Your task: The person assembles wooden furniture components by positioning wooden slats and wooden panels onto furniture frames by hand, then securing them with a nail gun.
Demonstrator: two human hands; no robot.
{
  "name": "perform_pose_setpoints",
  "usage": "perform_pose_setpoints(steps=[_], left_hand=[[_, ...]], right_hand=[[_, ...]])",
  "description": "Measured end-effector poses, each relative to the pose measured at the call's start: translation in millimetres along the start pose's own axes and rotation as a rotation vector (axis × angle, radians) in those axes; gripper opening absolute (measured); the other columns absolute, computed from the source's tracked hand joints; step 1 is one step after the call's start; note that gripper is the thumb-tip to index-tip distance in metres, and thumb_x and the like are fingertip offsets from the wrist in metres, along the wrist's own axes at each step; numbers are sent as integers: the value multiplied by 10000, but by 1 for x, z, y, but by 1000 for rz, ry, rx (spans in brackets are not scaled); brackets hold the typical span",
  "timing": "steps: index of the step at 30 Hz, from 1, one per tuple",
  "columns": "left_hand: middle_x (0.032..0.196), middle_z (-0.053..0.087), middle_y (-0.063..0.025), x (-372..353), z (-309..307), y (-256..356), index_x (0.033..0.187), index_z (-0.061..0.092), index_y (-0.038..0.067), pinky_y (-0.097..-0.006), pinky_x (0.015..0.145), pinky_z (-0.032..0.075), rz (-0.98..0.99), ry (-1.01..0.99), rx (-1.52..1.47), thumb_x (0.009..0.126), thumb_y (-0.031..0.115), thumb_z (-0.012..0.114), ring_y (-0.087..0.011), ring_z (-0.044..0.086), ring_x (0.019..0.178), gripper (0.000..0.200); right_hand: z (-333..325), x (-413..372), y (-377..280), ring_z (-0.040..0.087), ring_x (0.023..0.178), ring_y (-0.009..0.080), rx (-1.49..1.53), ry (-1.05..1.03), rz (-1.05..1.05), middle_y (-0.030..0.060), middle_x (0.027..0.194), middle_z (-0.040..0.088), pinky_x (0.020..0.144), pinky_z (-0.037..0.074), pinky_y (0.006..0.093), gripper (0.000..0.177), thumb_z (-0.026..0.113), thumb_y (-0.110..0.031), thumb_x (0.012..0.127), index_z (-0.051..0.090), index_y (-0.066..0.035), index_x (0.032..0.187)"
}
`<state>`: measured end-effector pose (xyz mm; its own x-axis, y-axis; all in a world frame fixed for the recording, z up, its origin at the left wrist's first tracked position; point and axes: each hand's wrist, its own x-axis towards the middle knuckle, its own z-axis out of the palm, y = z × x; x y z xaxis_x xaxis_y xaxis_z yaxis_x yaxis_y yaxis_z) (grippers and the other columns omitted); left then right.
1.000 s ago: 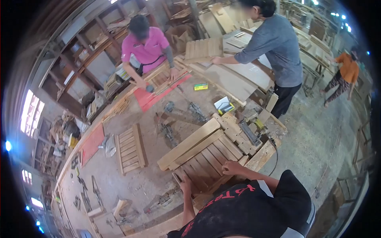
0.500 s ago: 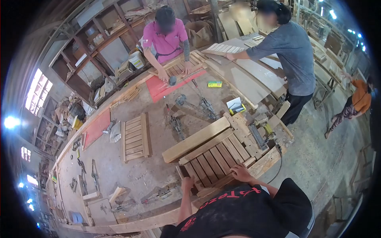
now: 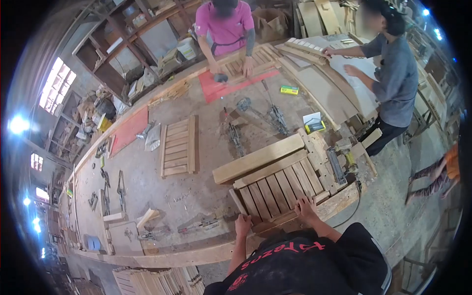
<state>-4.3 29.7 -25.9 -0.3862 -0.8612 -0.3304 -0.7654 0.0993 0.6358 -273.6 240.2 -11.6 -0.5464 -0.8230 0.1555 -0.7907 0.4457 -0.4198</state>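
A slatted wooden panel lies on the workbench right in front of me, with a thick plank across its far side. My left hand is closed on the panel's near left corner. My right hand lies flat on the panel's near edge, fingers spread over the slats. A power tool with a cable rests beside the panel's right end.
A smaller slatted panel lies to the left. Metal clamps lie mid-bench and along the left edge. A person in pink works on slats over a red mat. A person in grey handles boards at the right.
My hands have slid along the panel's near edge, the left one to its corner. The person in grey has laid down the slatted panel held earlier. The view has shifted.
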Motion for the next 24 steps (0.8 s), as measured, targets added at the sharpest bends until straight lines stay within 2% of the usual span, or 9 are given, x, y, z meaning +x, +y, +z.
perform_pose_setpoints(steps=[3,4,6,10,13,16,19,22,24], left_hand=[[755,666,-177,-3,-7,25,876,554,1,-480,707,502,16,-1,7,872,329,640,-380,659,801,339],[752,663,-183,1,-1,14,891,549,3,-479,709,504,49,-12,41,877,339,635,-382,656,784,346],[782,661,-198,2,1,6,938,539,-1,-499,714,506,-24,-85,22,873,330,628,-402,651,784,349],[812,658,-219,2,5,14,984,509,2,-516,715,517,-8,11,257,874,328,601,-441,644,788,356],[875,649,-251,3,-2,27,999,491,2,-524,737,521,-121,-100,310,880,324,584,-455,640,822,355],[883,640,-278,2,-11,30,987,489,-17,-537,747,511,-128,-116,273,887,348,579,-466,626,870,389],[891,645,-272,-8,-9,27,1010,493,-7,-527,748,519,-49,-91,287,902,353,568,-453,638,864,384],[844,646,-265,-6,-5,21,996,492,10,-530,739,515,-64,-69,247,900,377,582,-448,639,860,390],[873,654,-249,-3,-12,18,995,532,8,-516,736,513,-82,-160,175,884,389,606,-434,640,867,403]], right_hand=[[21,-3,9,499,1055,328,-114,17,-5,95,1022,562,955,321,536,169,610,-265,791,587,-148,911],[21,-3,9,498,1063,328,-110,39,-2,94,1034,562,964,322,532,167,608,-264,793,585,-151,913],[16,0,3,497,1050,326,-142,-62,75,92,1017,556,966,330,513,164,607,-260,795,577,-146,909],[12,5,-4,489,1039,330,-100,-106,69,97,992,546,963,332,504,168,607,-262,798,565,-142,908],[5,6,-5,485,1034,332,-121,-112,58,101,980,542,957,333,501,177,605,-263,800,558,-136,912],[6,10,-5,485,1034,333,-127,-120,62,106,979,543,956,332,499,184,607,-264,800,555,-131,916],[6,9,-8,489,1031,330,-146,-136,76,111,982,550,953,331,503,180,614,-248,790,559,-130,914],[4,9,-8,491,1027,328,-100,-137,59,108,982,552,949,332,505,178,618,-243,788,563,-132,915],[1,10,-9,487,1033,332,-96,-157,63,103,994,551,952,330,511,179,619,-247,791,566,-133,919]])
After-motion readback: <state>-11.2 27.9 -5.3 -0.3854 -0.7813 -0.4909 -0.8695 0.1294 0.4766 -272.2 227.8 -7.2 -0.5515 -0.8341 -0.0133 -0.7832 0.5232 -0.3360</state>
